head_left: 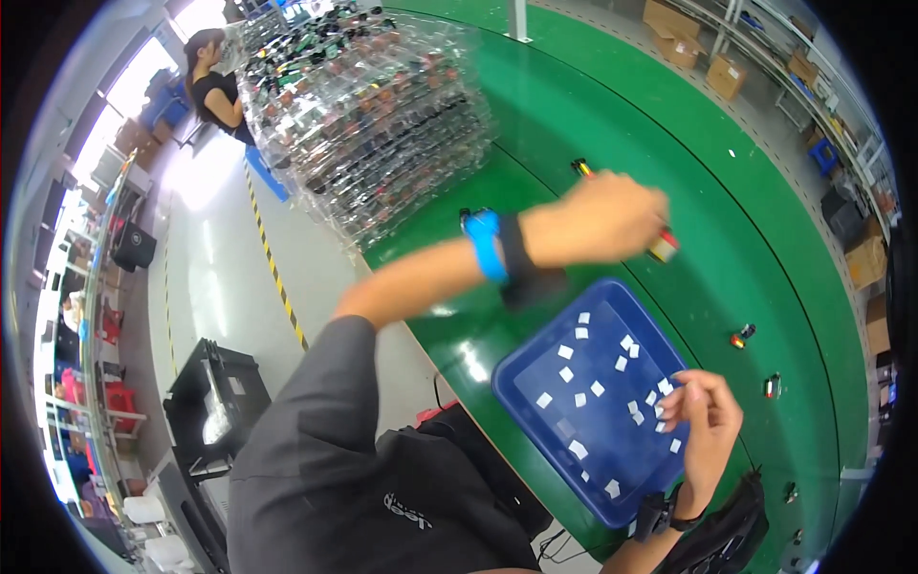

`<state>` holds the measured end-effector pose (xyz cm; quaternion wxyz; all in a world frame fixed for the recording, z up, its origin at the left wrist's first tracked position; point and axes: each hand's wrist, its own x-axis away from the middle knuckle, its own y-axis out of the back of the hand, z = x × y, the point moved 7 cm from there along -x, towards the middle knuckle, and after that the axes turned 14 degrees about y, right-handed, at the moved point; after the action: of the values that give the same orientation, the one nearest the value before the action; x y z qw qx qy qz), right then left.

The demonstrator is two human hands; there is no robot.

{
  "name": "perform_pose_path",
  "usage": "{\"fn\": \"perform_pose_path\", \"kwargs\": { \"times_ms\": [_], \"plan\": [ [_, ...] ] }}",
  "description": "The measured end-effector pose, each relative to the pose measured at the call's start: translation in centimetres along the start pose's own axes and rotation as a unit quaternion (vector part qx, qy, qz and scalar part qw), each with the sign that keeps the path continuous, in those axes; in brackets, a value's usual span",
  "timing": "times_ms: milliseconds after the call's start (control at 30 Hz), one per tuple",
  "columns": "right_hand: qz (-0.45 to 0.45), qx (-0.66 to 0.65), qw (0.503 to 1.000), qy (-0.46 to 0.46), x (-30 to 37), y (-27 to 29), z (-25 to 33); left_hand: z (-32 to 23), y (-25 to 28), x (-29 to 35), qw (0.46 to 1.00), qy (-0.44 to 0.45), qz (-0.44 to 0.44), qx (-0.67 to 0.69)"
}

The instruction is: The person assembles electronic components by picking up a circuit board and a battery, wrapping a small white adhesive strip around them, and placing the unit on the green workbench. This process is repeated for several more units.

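Note:
My left hand (602, 218), its wrist banded in blue and black, is closed and blurred above the green tabletop beyond the tray. At its fingertips a small red, white and yellow part (664, 248) shows; I cannot tell whether it is held or lies beneath. My right hand (706, 421) is over the right side of a blue plastic tray (535, 457), fingers bent together close to the scattered small white squares (598, 388). Whatever may be between those fingers is too small to make out.
Small multicoloured parts (742, 336) lie apart along the green table. Stacked clear plastic trays (382, 124) of components rise at the far left, with a person (215, 86) seated beyond. A black crate (218, 397) stands left; cardboard boxes (725, 77) line the far-right shelving.

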<state>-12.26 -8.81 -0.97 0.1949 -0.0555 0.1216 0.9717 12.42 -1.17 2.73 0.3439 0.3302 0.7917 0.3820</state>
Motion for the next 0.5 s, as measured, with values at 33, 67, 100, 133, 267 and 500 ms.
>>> {"fn": "perform_pose_path", "kwargs": {
  "times_ms": [33, 67, 100, 133, 267, 500],
  "plan": [
    [0.007, 0.001, 1.0, 0.005, -0.3, -0.8, 0.1, -2.1, -0.7, 0.6, 0.996, -0.024, -0.013, 0.082],
    [-0.016, 0.002, 0.999, 0.031, -0.5, -1.6, 0.7, -4.1, -1.1, 1.3, 0.986, -0.047, -0.024, 0.158],
    [-0.04, 0.003, 0.998, 0.056, -0.7, -2.5, 1.0, -5.8, -2.2, 2.0, 0.976, -0.047, 0.0, 0.214],
    [-0.068, 0.01, 0.995, 0.079, -0.7, -2.5, 1.4, -7.6, -3.1, 2.5, 0.96, -0.052, 0.024, 0.275],
    [-0.169, 0.053, 0.982, 0.061, 1.0, 1.4, -0.7, -11.4, -4.2, 4.3, 0.949, -0.071, 0.017, 0.306],
    [-0.243, 0.079, 0.964, 0.076, -0.1, 2.4, -1.4, -10.9, -6.1, 4.2, 0.885, -0.063, 0.101, 0.451]
  ]
}}
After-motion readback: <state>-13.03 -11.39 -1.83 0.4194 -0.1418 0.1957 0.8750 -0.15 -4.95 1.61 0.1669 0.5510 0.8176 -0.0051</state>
